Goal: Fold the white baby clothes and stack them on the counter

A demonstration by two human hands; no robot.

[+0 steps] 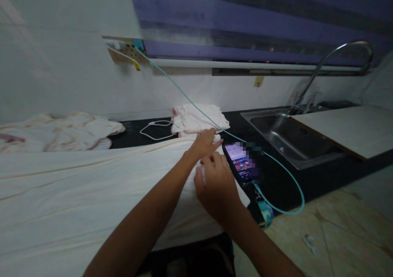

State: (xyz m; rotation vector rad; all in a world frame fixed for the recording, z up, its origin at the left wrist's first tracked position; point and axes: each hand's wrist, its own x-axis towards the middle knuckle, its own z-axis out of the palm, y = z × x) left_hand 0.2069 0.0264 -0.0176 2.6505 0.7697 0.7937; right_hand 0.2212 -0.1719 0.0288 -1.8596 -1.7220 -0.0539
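Note:
A large white cloth (pixel 101 187) with lengthwise creases lies spread along the dark counter. Near its far right corner, my left hand (pixel 205 142) rests on the fabric with the thumb apart from the fingers. Just nearer to me, my right hand (pixel 216 180) is curled, with a bit of the white cloth between thumb and fingers. Beyond my left hand sits a folded white cloth (pixel 199 117) with reddish edging. To the right of my hands lies a phone (pixel 238 162) with its screen lit and a teal cable (pixel 288 174) attached.
A crumpled white cloth (pixel 61 131) lies at the back left beside a looped white cord (pixel 153 125). At the right are a steel sink (pixel 242 115), a curved faucet (pixel 316 72) and a pale board (pixel 353 125). The teal cable runs to a wall socket (pixel 124 49).

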